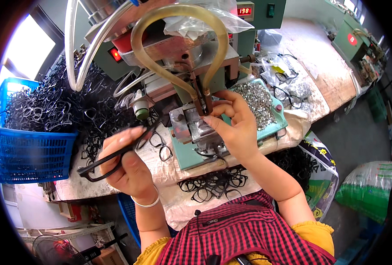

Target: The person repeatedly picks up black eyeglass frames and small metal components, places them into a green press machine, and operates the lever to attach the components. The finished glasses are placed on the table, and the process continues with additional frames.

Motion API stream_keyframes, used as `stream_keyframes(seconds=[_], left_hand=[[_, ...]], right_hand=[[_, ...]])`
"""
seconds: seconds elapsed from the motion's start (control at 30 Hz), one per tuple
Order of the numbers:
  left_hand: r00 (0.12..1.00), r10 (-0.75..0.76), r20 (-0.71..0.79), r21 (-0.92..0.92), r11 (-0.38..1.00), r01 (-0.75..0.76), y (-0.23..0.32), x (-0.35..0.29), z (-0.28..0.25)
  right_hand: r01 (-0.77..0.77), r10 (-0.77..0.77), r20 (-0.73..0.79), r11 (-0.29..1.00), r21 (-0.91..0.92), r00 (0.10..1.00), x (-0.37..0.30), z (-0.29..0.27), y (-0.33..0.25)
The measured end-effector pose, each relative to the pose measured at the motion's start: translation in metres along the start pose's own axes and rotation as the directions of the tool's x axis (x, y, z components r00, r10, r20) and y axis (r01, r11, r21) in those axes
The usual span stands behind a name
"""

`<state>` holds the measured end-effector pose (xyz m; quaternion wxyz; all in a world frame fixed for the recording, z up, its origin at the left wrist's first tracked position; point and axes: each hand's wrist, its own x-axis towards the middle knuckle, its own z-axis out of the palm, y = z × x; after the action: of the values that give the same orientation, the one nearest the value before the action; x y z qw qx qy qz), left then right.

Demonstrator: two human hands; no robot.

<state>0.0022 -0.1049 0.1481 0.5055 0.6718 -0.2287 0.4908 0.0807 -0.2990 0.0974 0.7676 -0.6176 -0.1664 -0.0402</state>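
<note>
My left hand (132, 174) is closed around a black eyeglass frame (99, 166), held tilted in the air left of the bench machine. Motion smears part of that frame. My right hand (240, 130) reaches into the machine, thumb and index finger pinched together beside two copper-coloured prongs (201, 100). Whatever sits between those fingertips is too small to make out. Under them is a metal fixture block (197, 126) on a green base. A thick yellowish hose (223, 42) loops down to the prongs.
A green tray (280, 120) with many small metal pieces stands right of the fixture. Black eyeglass frames (213, 181) lie at the bench's front edge. More fill a blue basket (35, 152) and pile up beside it. Loose glasses (288, 95) and plastic bags lie at back right.
</note>
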Motion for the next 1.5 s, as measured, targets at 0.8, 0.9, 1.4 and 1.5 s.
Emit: stream_keyframes(seconds=[0.8,0.9,1.4,1.5], left_hand=[[0.775,-0.022,0.632,0.248,0.953,-0.176,-0.002,-0.03,0.04],[0.821,-0.031,0.57,0.308,0.934,-0.179,0.003,-0.046,0.04],[0.882,-0.393,0.261,0.848,0.53,-0.015,-0.035,-0.043,-0.072],[0.704,-0.567,0.428,0.865,0.482,-0.138,-0.089,-0.093,-0.076]], right_hand=[[0.464,-0.26,0.389,0.366,-0.807,0.883,0.021,-0.105,0.062],[0.513,-0.308,0.436,0.243,-0.823,0.845,0.04,-0.112,0.07],[-0.01,-0.059,-0.335,0.98,-0.2,0.94,0.03,-0.096,0.077],[0.026,-0.099,-0.277,0.967,-0.254,0.956,0.033,-0.09,0.073]])
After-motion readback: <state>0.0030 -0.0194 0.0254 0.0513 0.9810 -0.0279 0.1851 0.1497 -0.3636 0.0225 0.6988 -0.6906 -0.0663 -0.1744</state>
